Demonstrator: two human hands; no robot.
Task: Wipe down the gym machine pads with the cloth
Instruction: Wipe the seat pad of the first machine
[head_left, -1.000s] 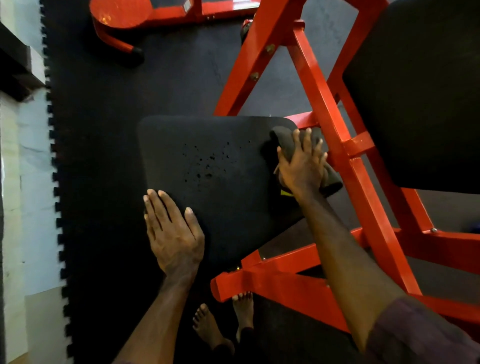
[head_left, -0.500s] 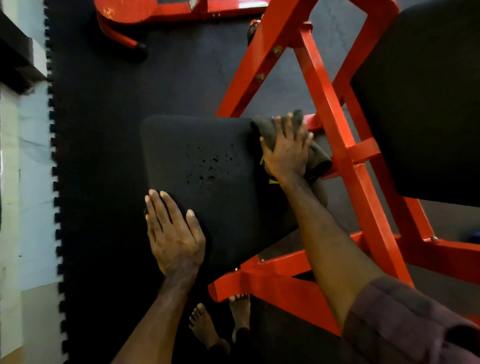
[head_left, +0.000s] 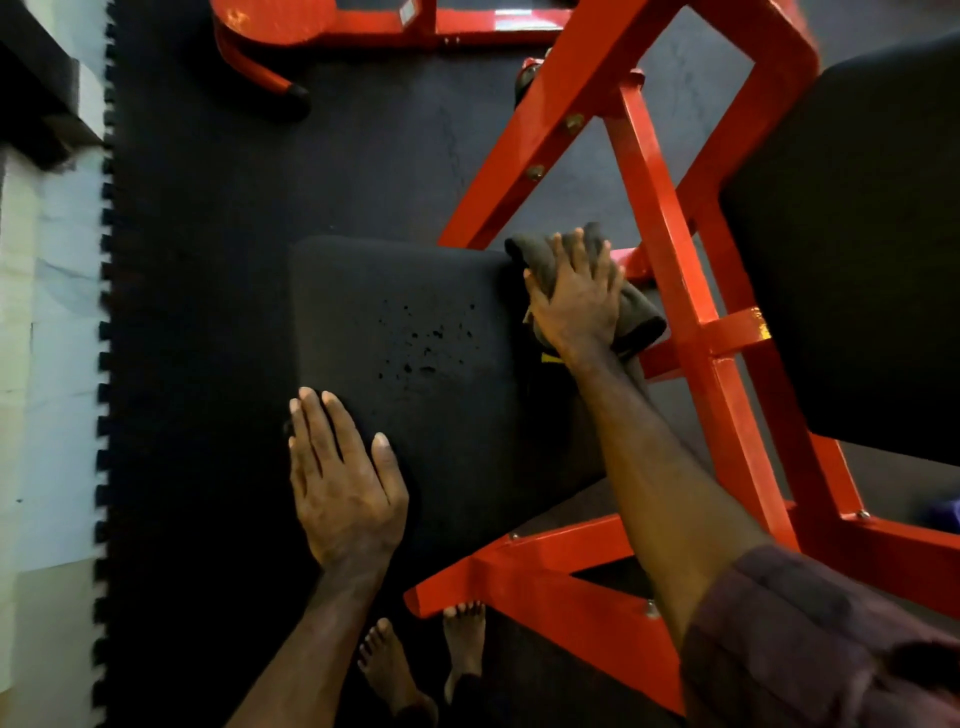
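Note:
A black seat pad (head_left: 415, 332) with small pits in its surface sits low in the red machine frame (head_left: 670, 270). My right hand (head_left: 576, 296) presses a dark grey cloth (head_left: 636, 317) flat onto the pad's far right corner, fingers straight and pointing away from me. The cloth sticks out past my fingertips and to the right of my palm. My left hand (head_left: 343, 478) lies flat on the pad's near left corner, fingers together. A second, larger black pad (head_left: 857, 249) stands higher at the right.
Red frame bars cross close to my right hand and below my right forearm. Black rubber floor mats (head_left: 218, 218) end in a toothed edge at a pale wall on the left. Another red machine base (head_left: 322, 26) lies at the top. My bare feet (head_left: 426, 660) stand below the pad.
My right hand has slid the cloth away from me and a little left, up to the pad's far right corner. My left hand has stayed in place.

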